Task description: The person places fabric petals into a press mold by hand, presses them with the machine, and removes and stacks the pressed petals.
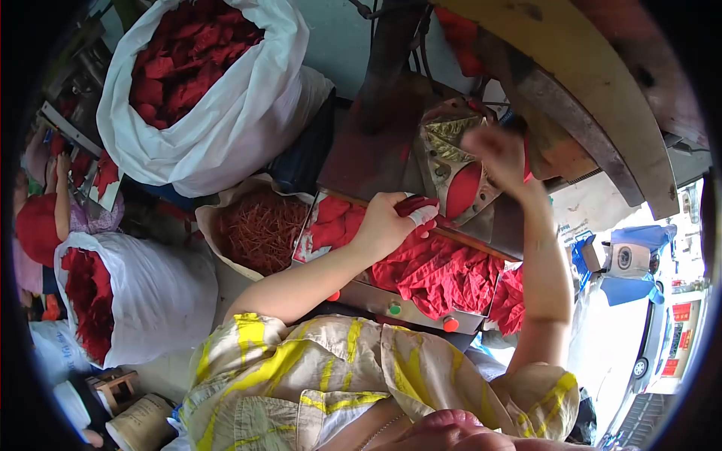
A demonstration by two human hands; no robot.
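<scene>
My left hand [389, 225] is closed on a small stack of dark red cloth pieces [415, 204] at the front edge of the machine table. White tape wraps one of its fingers. My right hand [495, 150] is smeared by motion, raised over a metal mould [440, 177] with a gold-coloured leaf-shaped part [450, 138]. A red leaf-shaped piece [464, 191] shows on the mould, just below my right hand. Beneath my left hand, a tray holds crumpled red cloth pieces [444, 274].
Large white sacks [282, 98] of red pieces stand at the left, near a bag of thin red strips [259, 229]. A curved machine arm [594, 113] overhangs the right side. Buttons [395, 309] line the front panel. Another person [45, 218] sits far left.
</scene>
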